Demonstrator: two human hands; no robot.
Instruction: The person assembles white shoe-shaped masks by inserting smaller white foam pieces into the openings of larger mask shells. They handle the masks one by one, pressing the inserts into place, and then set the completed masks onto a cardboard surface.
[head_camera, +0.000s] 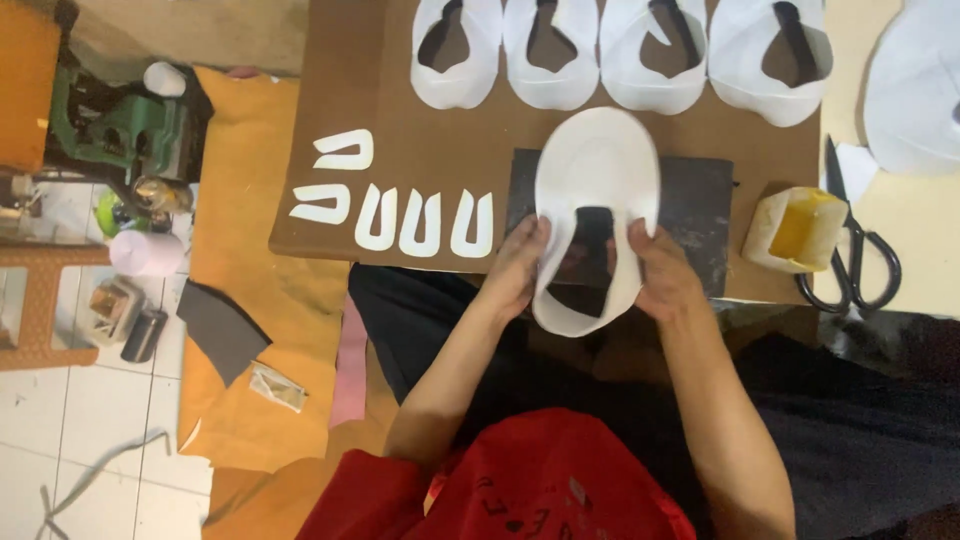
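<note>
The brown surface (400, 110) carries a dark slab (700, 215) at its near edge, and a row of four white cut shoe uppers (615, 65) along the far edge. Over the slab, a fifth white shoe upper (597, 165) is held up by both sides: the left hand (517, 268) is closed on its left wing, the right hand (662, 272) on its right wing. To the right stand a yellowish glue pot (795, 230) and black scissors (855, 245); to the left lie small white U-shaped pieces (420, 222). The thin upper could crease if the wings are squeezed together, and an elbow swing could tip the pot.
</note>
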